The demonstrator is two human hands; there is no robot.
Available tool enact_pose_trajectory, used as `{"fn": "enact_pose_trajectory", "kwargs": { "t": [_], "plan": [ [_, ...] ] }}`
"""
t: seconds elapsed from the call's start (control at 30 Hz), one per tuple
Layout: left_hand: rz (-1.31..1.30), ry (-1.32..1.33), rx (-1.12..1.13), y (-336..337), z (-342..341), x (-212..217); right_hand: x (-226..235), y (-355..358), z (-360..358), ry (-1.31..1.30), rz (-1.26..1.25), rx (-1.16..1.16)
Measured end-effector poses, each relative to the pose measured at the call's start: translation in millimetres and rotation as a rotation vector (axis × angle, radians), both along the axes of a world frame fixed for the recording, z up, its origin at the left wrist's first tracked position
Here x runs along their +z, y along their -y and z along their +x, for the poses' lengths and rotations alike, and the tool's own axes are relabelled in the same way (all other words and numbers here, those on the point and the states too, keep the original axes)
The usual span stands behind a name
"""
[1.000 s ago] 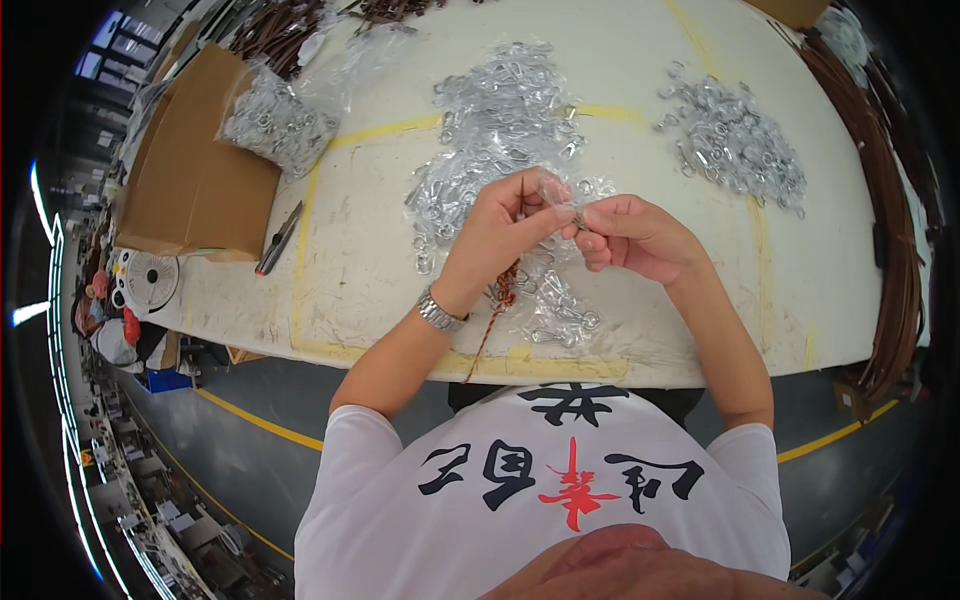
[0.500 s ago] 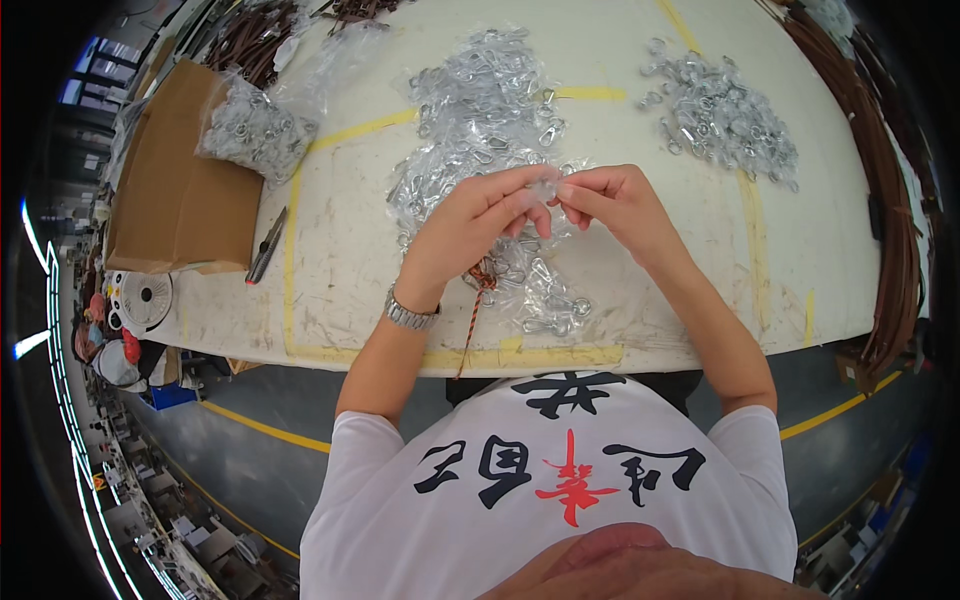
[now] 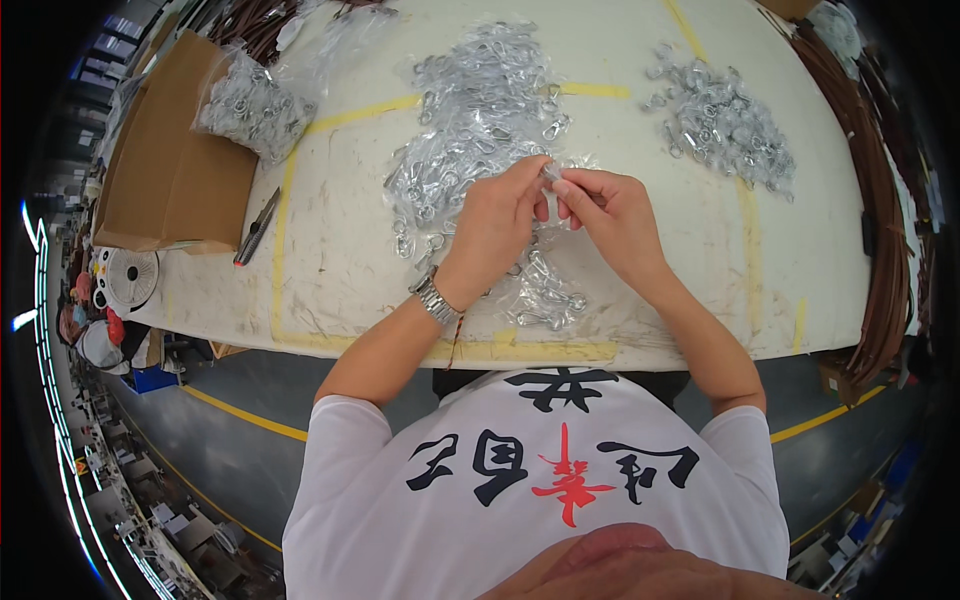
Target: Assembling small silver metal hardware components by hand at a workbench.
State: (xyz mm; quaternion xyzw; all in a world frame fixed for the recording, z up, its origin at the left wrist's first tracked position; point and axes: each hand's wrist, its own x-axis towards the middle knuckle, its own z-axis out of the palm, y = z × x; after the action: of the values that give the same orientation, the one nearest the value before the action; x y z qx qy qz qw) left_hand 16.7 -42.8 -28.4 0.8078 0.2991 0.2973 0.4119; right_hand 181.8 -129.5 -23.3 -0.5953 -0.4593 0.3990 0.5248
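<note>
While L hand (image 3: 500, 220) now hides more cord (image 3: 457, 342), it & R hand (image 3: 615, 212), curled, pinch clr plastic (image 3: 552, 172).

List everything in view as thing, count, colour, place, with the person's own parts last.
Table: one, white, beneath the hands
Large clip heaps: two, silver in clear plastic, table middle and right
Small clip bunch: one, silver in clear plastic, near front edge
Clear plastic: one piece, clear, between both hands' fingertips
Stuffed bag: one, clear, by the box
Box: one, brown, left
Cutter: one, grey and red, right of box
Fan: one, white, far left
Tape: several strips, yellow, on table
Straps: uncountable, brown, right edge
Watch: one, silver, left wrist
Shirt: one, white, bottom
Left hand, right hand: two, bare, centre
</note>
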Motion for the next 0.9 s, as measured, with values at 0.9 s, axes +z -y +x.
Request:
{"fn": "enact_pose_trajectory", "kwargs": {
  "t": [0.9],
  "plan": [
    [-0.132, 0.328, 0.191, -32, -15, 15, 28, -54, 46, 0.548, -0.1, 0.25]
  ]
}}
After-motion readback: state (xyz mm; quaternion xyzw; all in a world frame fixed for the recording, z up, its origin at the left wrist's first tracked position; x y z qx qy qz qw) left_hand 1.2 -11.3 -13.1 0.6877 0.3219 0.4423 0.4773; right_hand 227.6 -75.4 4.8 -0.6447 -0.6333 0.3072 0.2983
